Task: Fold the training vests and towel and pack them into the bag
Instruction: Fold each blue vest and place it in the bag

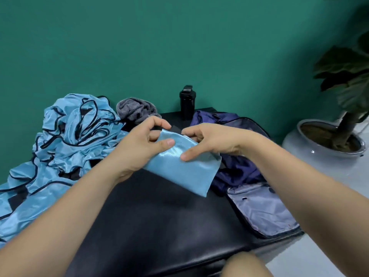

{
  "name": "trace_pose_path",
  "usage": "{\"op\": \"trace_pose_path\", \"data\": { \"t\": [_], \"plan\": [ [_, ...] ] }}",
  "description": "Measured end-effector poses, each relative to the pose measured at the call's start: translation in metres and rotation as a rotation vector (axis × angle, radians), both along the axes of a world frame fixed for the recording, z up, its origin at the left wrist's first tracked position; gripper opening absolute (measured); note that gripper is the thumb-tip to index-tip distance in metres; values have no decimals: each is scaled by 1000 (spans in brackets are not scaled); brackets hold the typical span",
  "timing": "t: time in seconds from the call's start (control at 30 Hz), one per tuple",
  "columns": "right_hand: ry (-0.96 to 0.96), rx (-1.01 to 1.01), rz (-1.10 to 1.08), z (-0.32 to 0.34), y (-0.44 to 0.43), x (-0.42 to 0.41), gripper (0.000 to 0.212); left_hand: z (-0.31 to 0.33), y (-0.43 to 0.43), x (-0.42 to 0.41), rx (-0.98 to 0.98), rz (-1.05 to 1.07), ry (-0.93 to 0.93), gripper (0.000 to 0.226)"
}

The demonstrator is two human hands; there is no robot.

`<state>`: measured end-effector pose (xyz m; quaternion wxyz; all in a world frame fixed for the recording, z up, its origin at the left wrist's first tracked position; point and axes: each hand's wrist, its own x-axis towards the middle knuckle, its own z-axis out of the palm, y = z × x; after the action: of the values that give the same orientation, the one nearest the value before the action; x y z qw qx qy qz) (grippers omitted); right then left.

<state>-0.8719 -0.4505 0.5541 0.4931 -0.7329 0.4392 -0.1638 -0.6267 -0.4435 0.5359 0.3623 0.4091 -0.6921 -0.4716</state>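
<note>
Black bench [159, 212] against a green wall: left hand [143, 144] and right hand [211, 140] each pinch the folded vest [185, 168], thumb on top, fingers curled beneath, raised just beside the open bag [259, 208].

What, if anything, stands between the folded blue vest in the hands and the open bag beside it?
Nothing visible does. The left hand and right hand pinch the folded vest just beside the bag, whose flap lies open.
</note>
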Motion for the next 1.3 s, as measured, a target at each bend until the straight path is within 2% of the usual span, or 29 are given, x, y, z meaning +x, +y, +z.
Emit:
{"op": "trace_pose_path", "data": {
  "t": [0.1,0.17,0.3,0.37,0.43,0.5,0.57,0.67,0.77,0.87,0.97,1.03,1.1,1.13,1.2,1.27,1.3],
  "plan": [
    [156,-82,-24,20,-16,-43,37,-3,-23,-42,-11,-16,50,29],
    [274,-178,-55,29,-28,-66,29,-9,-39,-71,-15,-20,96,31],
    [522,-396,-88,36,-61,-107,22,-29,-72,-115,-56,75,95,32],
    [663,-489,-112,29,-81,-123,24,-44,-90,-129,-78,185,-11,33],
    [788,-566,-134,17,-97,-134,26,-59,-102,-138,-104,258,-215,27],
    [859,-590,-132,2,-110,-139,24,-70,-108,-146,-138,240,-396,14],
    [908,-573,-111,-15,-122,-140,21,-78,-110,-153,-184,134,-560,5],
    [1003,-494,-55,-36,-137,-135,20,-86,-108,-157,-134,-54,-736,24],
    [1124,-345,-1,-48,-148,-130,33,-91,-104,-158,15,-86,-736,38],
    [1118,-258,5,-58,-157,-122,47,-90,-100,-153,-65,24,-725,38],
    [1107,-331,15,-79,-159,-108,48,-88,-90,-145,-77,69,-677,35],
    [1126,-478,-34,-95,-154,-102,33,-88,-84,-140,-61,64,-663,33],
    [1187,-720,-54,-111,-149,-107,24,-89,-81,-137,-53,70,-646,31],
    [1213,-873,-36,-117,-147,-112,29,-88,-80,-136,-56,75,-643,31],
    [1151,-1039,-59,-121,-139,-123,36,-87,-79,-134,-65,78,-636,30],
    [1016,-916,-88,-125,-130,-133,33,-85,-77,-134,-59,74,-620,29],
    [964,-752,-94,-128,-126,-136,38,-85,-77,-134,-54,74,-609,29]
  ]
}}
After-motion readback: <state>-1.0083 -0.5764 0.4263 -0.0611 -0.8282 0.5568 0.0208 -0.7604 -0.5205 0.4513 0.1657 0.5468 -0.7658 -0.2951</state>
